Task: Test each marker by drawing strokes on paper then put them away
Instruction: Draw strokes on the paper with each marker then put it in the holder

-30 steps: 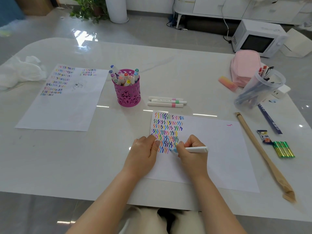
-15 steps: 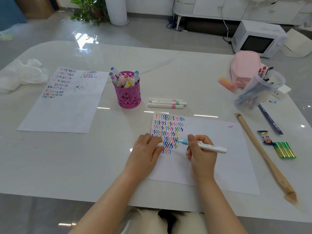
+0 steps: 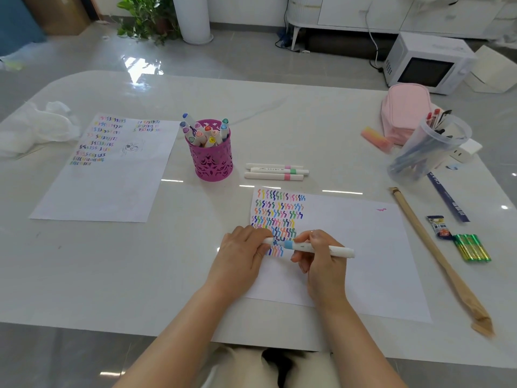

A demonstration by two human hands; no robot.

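First, right hand (image 3: 321, 264): fingers curled round the barrel of a white marker (image 3: 335, 251), which lies level, just above the sheet, with its tail pointing right.
Left hand (image 3: 240, 259): thumb and fingertips pinch the white cap (image 3: 267, 241) at the marker's other end; the cap meets the marker's blue band, and I cannot tell whether it is pushed fully home.
Paper (image 3: 363, 247): a white sheet under both hands, near the front edge of the worktop (image 3: 140, 261), with rows of short coloured strokes (image 3: 279, 211) filling its upper left corner and one small pink mark near its upper right corner.
Three markers (image 3: 275, 171): capped and lying side by side just beyond the sheet's far edge.
Pink holder (image 3: 211, 161): upright to the left of those three and packed with markers standing tip-end up.
Second sheet (image 3: 112, 177): farther left, flat, with stroke rows and a small sketch.
Right side: a clear cup (image 3: 425, 152) of pens, tilted; a pink pouch (image 3: 405, 110) behind it; a long tan stick (image 3: 436, 256), a blue ruler (image 3: 447, 197) and green batteries (image 3: 471, 247) near the right edge.
Far left: crumpled white plastic (image 3: 36, 130).
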